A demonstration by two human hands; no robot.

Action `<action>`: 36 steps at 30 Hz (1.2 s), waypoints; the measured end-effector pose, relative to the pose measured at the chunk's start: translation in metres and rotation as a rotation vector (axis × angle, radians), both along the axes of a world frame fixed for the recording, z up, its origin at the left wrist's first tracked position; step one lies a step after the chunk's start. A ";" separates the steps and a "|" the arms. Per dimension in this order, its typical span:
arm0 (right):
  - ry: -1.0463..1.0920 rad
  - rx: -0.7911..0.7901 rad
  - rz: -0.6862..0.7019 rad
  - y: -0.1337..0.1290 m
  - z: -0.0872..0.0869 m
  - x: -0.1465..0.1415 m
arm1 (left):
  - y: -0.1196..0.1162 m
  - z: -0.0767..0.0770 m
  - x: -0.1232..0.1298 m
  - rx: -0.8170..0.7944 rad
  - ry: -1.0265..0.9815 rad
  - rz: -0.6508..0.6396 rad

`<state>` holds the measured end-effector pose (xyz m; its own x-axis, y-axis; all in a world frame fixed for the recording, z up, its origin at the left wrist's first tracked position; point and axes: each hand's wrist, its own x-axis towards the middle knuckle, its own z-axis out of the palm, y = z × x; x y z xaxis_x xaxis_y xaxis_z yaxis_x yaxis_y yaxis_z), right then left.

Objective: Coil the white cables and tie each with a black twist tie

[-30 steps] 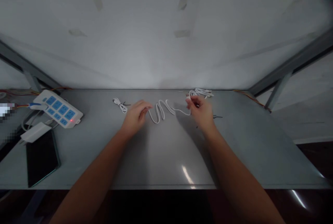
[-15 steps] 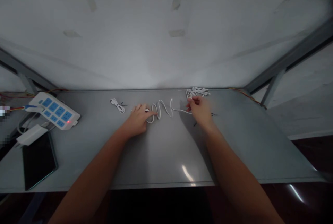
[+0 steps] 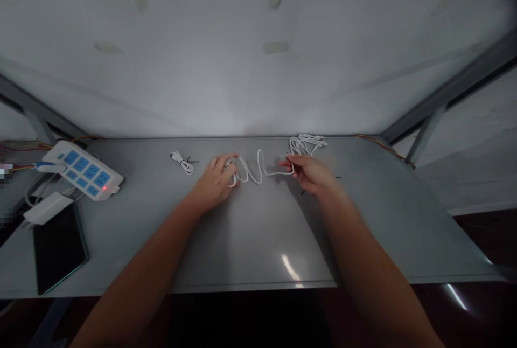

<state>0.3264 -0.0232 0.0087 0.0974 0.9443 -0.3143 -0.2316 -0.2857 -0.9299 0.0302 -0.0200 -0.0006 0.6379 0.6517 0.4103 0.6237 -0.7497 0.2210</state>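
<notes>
A white cable (image 3: pixel 259 165) lies in loose waves across the grey table between my two hands. My left hand (image 3: pixel 216 180) is curled round the cable's left end, thumb and fingers close about its loops; the plug there is mostly hidden. On the other side my right hand (image 3: pixel 310 173) pinches the cable's right part between thumb and fingers. Just behind that hand rests a pile of coiled white cables (image 3: pixel 309 142). A small bundled white cable (image 3: pixel 182 162) with a black twist tie lies left of my left hand.
At the left stand a white power strip (image 3: pixel 84 169) with blue sockets and a lit red light, a white adapter (image 3: pixel 49 208) and a dark tablet (image 3: pixel 60 248). Small black ties lie near my right hand. A pale wall (image 3: pixel 194 84) rises behind the table (image 3: pixel 258 240).
My left hand has shifted slightly right and curled over the cable's end. My right hand has come a little lower, and the cable's waves have moved and drawn closer together.
</notes>
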 end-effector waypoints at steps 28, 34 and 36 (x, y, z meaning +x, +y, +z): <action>-0.141 0.619 0.050 -0.033 0.023 -0.046 | -0.016 0.017 0.038 -1.355 -1.523 0.267; -0.400 0.431 0.015 -0.025 0.012 -0.040 | -0.007 0.018 0.029 -1.557 -1.646 0.323; -0.447 0.380 0.109 -0.025 0.013 -0.040 | -0.006 0.018 0.027 -1.544 -1.684 0.280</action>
